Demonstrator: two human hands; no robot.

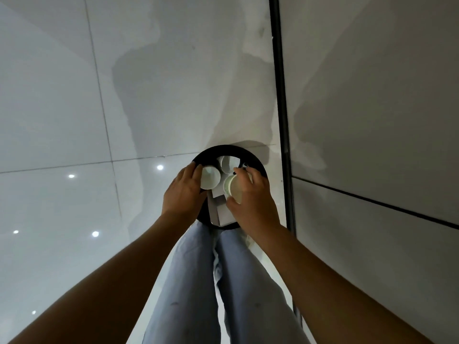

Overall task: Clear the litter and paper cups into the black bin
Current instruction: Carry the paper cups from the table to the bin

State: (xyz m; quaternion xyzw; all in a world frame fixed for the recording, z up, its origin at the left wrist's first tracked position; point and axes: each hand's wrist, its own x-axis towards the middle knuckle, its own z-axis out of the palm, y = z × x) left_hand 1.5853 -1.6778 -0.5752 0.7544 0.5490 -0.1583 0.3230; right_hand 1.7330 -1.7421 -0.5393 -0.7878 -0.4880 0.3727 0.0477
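Fingers (238, 173) of right hand (253, 194) gripping paper cup (233, 186), mouth leftward, over black bin (223, 151)

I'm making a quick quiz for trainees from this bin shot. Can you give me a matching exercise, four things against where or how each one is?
Things:
1. left hand
2. right hand
3. far cup
4. white paper

States:
A. lies in the near part of the black bin
B. grips the green-tinted cup
C. in the bin, held by neither hand
D. holds the white cup at the bin's left rim

Pairs: 1-D, 2-B, 3-C, 4-A
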